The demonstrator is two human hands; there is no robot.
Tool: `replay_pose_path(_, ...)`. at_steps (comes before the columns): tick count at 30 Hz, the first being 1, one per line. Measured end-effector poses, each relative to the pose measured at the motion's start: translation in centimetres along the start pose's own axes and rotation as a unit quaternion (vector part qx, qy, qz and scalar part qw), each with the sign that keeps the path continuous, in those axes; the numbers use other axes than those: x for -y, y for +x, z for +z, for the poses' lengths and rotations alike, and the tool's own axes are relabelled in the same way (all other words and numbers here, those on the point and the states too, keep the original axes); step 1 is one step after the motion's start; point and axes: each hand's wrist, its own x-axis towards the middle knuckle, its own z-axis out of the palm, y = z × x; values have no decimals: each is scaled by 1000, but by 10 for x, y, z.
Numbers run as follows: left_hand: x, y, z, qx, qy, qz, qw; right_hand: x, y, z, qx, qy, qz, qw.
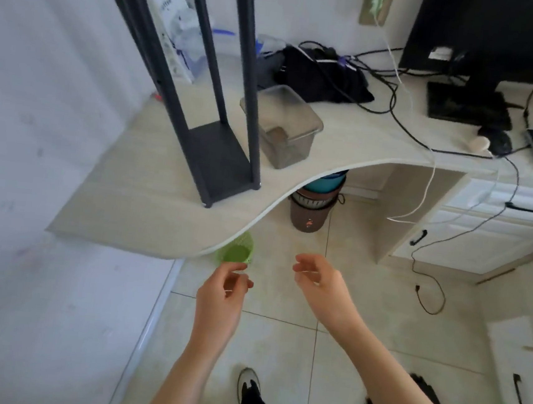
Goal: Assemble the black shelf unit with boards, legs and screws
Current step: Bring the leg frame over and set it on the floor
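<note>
Two empty hands (pixel 222 290) (pixel 319 280); four legs (pixel 251 79)

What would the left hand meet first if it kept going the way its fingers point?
Probably the green basket on the floor, just beyond the left hand, or the desk edge above it; depth is unclear.

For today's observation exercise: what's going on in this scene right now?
A person is building a black metal shelf unit, which stands on the pale curved desk with its legs pointing up. Neither of the hands touches it: the left hand and right hand hover loosely curled below the desk edge, apparently holding nothing.
</note>
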Motion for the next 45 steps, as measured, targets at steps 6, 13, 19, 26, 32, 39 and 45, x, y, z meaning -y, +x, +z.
replay_pose_path(6,-22,61,-63,-35,-21,22,999,59,40,28,-33,25,-16,999)
replay_pose_path(13,-57,126,-101,-96,-14,68,993,116,89,40,-60,47,-54,996)
replay_pose_path(19,-90,167,-111,-139,-14,119,983,161,133,38,-81,41,-92,992)
replay_pose_path(26,-138,206,-121,-160,-73,152,973,231,178,19,-102,68,-205,971)
replay_pose_path(32,-159,227,-113,-148,-139,195,959,269,201,13,-71,119,-262,955)
replay_pose_path(39,-161,245,-99,-185,-154,216,946,275,214,14,-33,145,-302,942)
replay_pose_path(45,-161,258,-93,-207,-137,221,943,280,222,14,10,113,-322,940)
